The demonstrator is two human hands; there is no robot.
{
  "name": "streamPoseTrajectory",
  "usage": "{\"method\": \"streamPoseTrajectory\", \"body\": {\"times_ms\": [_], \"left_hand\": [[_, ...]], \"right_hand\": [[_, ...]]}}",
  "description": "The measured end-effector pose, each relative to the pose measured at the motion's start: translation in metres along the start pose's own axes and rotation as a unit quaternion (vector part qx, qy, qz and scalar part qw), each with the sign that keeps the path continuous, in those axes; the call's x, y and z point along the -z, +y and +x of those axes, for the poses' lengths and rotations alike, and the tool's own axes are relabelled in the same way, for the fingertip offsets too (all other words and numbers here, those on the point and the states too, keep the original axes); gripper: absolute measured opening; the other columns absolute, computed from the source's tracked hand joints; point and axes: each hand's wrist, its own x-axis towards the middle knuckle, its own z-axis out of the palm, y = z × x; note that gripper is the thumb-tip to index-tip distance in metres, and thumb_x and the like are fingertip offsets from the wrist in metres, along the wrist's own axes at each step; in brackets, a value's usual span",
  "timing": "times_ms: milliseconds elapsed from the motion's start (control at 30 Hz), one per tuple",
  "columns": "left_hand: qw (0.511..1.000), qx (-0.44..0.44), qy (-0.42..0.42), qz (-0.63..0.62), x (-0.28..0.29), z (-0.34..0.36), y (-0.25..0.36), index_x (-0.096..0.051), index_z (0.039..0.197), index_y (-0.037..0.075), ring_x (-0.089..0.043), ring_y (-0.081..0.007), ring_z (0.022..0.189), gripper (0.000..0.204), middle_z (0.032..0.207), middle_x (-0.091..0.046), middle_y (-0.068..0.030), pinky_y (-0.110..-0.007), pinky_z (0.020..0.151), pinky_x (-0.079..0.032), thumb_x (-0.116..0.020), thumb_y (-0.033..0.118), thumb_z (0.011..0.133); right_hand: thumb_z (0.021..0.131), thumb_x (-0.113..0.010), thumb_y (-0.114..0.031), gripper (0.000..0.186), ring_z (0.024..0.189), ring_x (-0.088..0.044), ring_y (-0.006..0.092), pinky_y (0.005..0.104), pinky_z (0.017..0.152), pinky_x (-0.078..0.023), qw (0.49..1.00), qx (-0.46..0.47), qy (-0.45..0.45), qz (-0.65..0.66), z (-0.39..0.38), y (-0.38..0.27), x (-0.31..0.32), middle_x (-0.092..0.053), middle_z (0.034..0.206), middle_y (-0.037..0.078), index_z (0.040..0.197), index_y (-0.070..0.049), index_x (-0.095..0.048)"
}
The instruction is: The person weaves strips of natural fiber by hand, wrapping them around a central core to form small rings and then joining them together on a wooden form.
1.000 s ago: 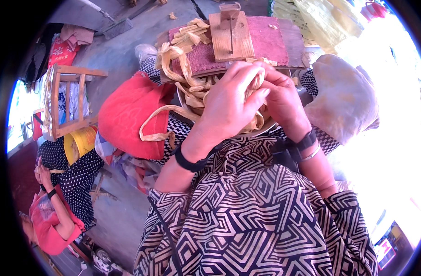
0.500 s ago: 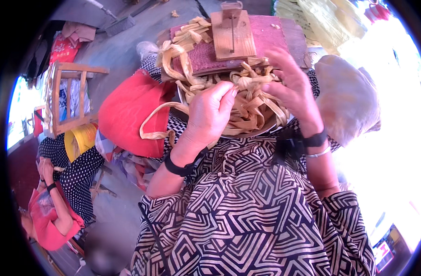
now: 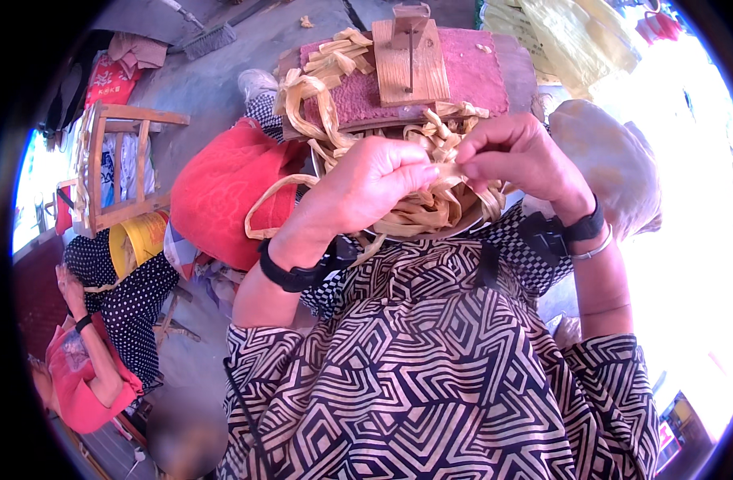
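My left hand [image 3: 376, 178] and my right hand [image 3: 520, 158] face each other over a round bowl of tan strips. A short stretch of flat, husk-like strip [image 3: 449, 170] runs between their pinched fingertips. Beneath them lies a tangle of loose strips [image 3: 430, 210], and the bowl's rim [image 3: 398, 238] shows only in part behind my hands. One long strip [image 3: 258, 210] loops out on the left over a red cloth [image 3: 222, 192] on my knee.
Ahead stands a low bench with a pink cloth [image 3: 482, 76], bearing a wooden block with an upright metal rod [image 3: 410, 68] and a folded strip bundle [image 3: 334, 60]. A wooden chair frame [image 3: 130, 212], a yellow bucket [image 3: 142, 240] and a seated person [image 3: 94, 360] are at left.
My right hand has come down and inward from spread fingers to a pinch on the strip. My left hand has shifted slightly, and both forearms have swung outward.
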Motion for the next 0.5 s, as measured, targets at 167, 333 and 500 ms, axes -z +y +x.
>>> {"method": "streamPoseTrajectory", "body": {"times_ms": [167,333,500], "left_hand": [[0.998,0.017,-0.004,-0.065,0.014,0.009,-0.007,-0.061,0.080,0.000,-0.041,-0.0042,0.066,0.025,0.068,-0.049,0.0044,-0.020,0.060,-0.036,-0.055,0.020,0.093],[0.991,-0.006,0.136,-0.001,0.039,0.039,-0.018,-0.059,0.097,0.001,-0.046,-0.0037,0.068,0.013,0.075,-0.051,0.0050,-0.018,0.061,-0.038,-0.053,0.011,0.092],[0.984,-0.011,0.170,-0.052,0.052,0.062,-0.030,-0.057,0.101,0.004,-0.050,-0.0046,0.070,0.012,0.077,-0.056,0.0032,-0.018,0.061,-0.039,-0.052,0.009,0.091]], "right_hand": [[0.083,-0.062,-0.002,0.007,0.062,-0.058,0.0049,0.0183,0.058,-0.047,0.996,-0.021,0.070,-0.043,0.011,-0.009,-0.002,-0.063,0.073,0.000,0.088,0.000,-0.066],[0.085,-0.063,-0.006,0.017,0.068,-0.052,0.0028,0.0179,0.060,-0.043,0.980,0.086,0.172,-0.055,0.048,0.016,0.006,-0.062,0.080,-0.002,0.100,0.000,-0.064],[0.083,-0.064,-0.005,0.019,0.071,-0.054,0.0049,0.0205,0.063,-0.045,0.961,0.112,0.233,-0.100,0.071,0.025,0.010,-0.064,0.084,0.000,0.102,0.000,-0.064]]}}
